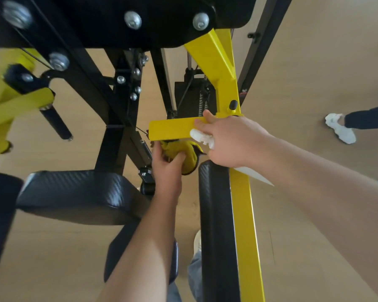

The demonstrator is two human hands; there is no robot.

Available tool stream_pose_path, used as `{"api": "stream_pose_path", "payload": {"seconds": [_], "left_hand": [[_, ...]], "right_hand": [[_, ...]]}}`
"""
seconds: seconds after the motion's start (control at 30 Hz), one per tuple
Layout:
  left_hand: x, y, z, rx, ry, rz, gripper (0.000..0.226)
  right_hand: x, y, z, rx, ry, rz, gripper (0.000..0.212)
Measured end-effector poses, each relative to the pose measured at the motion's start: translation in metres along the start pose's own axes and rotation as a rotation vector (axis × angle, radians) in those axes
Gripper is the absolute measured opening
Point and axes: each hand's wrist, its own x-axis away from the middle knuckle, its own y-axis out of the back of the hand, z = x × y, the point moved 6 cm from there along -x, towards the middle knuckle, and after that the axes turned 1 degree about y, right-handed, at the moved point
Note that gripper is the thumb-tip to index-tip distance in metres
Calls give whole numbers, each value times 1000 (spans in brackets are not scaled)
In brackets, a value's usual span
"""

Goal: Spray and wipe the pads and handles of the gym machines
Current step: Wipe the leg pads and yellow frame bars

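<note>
under the short yellow crossbar (172,129) of the gym machine, my left hand (165,168) grips a yellow cloth (184,154), fingers closed and bunching it around the handle hanging from the bar's end. my right hand (231,140) is wrapped around a white spray bottle (202,138), its nozzle against the crossbar, thumb resting on the bar's top edge. just below my right wrist runs a long black pad (214,214) on a yellow post (244,225). a black seat pad (79,192) sits left of my forearm. another person's white shoe (339,127) stands on the wooden floor (314,62).
</note>
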Motion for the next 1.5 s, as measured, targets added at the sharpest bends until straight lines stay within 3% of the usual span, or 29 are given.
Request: {"api": "stream_pose_path", "payload": {"seconds": [0.1,0.3,0.4,0.47,0.67,0.83,1.03,1.17,1.33,1.5], "left_hand": [[-23,-5,3,-288,-19,-107,55],[-38,-10,27,-415,223,-62,29],[-20,5,45,-489,426,-146,19],[-6,12,48,-468,464,-206,19],[27,3,-16,-413,181,-155,17],[45,-7,-90,-295,62,-122,12],[57,-7,-163,-190,10,-32,2],[53,23,-205,-213,-49,-34,20],[41,87,-241,-202,-49,-95,13],[21,164,-254,-145,-3,-231,11]], "right_hand": [[0,-1,1,-6,-5,14,88],[-2,2,4,43,-17,-6,87],[0,1,5,61,-19,0,86],[0,1,5,75,-26,7,85],[10,8,11,42,-48,-10,76],[26,23,15,-64,-124,-126,28],[34,64,44,-127,-70,-240,21],[28,87,78,-140,-12,-239,20],[15,106,135,-99,52,-229,36],[-16,116,198,-60,127,-181,27]]}}
